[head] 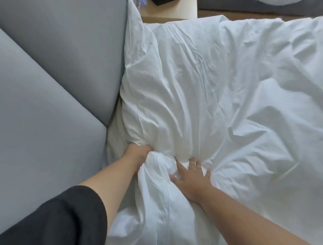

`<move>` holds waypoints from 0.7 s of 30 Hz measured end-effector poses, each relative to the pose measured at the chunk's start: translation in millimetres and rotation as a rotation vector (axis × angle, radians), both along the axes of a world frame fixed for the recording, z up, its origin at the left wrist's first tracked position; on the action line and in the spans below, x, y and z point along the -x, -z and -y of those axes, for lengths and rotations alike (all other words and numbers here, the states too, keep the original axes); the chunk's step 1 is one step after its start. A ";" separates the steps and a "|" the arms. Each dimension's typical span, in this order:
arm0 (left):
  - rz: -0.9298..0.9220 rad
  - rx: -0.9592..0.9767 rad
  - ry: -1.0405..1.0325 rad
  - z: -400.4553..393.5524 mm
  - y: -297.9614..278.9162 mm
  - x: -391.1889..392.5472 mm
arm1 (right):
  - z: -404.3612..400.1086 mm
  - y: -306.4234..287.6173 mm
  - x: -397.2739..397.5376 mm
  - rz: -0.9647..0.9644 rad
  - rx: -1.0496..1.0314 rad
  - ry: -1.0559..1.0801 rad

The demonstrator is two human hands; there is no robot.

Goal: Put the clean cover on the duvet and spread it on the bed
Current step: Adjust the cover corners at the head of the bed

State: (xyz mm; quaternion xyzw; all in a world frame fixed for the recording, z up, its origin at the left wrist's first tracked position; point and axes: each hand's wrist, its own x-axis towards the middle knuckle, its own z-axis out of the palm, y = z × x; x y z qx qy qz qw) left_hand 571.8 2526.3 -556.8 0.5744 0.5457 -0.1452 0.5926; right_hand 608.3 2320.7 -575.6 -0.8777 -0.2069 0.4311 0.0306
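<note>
Gripping a bunched fold at seven o'clock, left hand [138, 154] held the duvet [201, 91]; right hand [191, 176] pressed flat beside it; tugging unevenly risked lumps against the headboard [57, 73].

My left hand's [138, 153] fingers are buried in a fold of the duvet [227, 105], so I can't see their grip. The duvet runs off the right and bottom edges. A dark object [158, 2] on the nightstand [172, 10] is cropped at the top, unidentifiable.
</note>
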 end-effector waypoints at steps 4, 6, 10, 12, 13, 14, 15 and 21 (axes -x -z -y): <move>0.196 -0.716 0.413 -56.9 -103.3 -79.3 | -33.7 -47.7 -10.0 0.065 -0.352 0.055; 0.285 -1.020 0.451 -103.5 -171.2 -133.6 | -59.0 -67.7 -20.2 0.116 -0.511 0.072; 0.338 -1.206 0.483 -139.7 -200.4 -157.0 | -74.9 -64.3 -14.7 0.052 -0.484 -0.051; 0.145 -1.155 0.455 -136.0 -167.4 -137.1 | -59.7 -43.3 6.3 -0.047 -0.385 -0.119; 0.041 -1.102 0.480 -130.8 -148.6 -128.7 | -48.2 -30.9 19.9 -0.092 -0.327 -0.173; -0.033 -1.044 0.529 -123.1 -131.9 -119.9 | -36.7 -19.3 35.5 -0.118 -0.279 -0.228; -0.059 -1.000 0.568 -112.5 -117.6 -109.5 | -26.0 -9.5 52.0 -0.116 -0.248 -0.264; 0.032 -0.705 0.337 -12.3 -41.7 51.9 | 4.3 -7.8 128.9 0.071 -0.256 -0.186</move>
